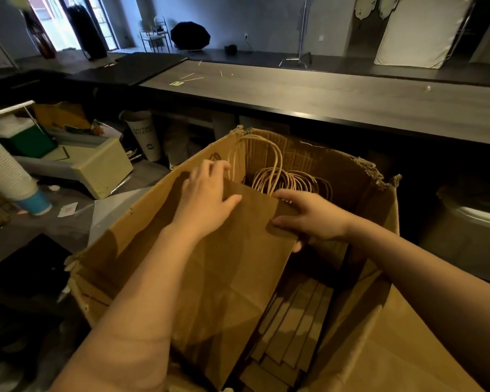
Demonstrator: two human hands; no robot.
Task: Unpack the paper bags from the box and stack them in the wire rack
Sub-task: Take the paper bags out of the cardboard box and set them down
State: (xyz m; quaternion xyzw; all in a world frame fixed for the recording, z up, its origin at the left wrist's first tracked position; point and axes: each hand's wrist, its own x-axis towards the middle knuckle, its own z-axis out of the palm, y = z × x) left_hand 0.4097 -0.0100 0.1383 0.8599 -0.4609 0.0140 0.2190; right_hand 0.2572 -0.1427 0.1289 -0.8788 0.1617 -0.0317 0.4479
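A stack of cups (pixel 9 176) stands at far left. The left hand (pixel 207 196) curls over the top edge of a paper bag (pixel 232 273) held upright inside the cardboard box (pixel 125 244). The right hand (pixel 314 216) pinches the bag's right edge, above more bags (pixel 297 323) lying in the box.

so the box (pixel 142 227) sits in front of the counter (pixel 323 91), bags (pixel 294 321) flat in its bottom, one bag (pixel 232 278) upright inside on the left, cups (pixel 6 171) way off left
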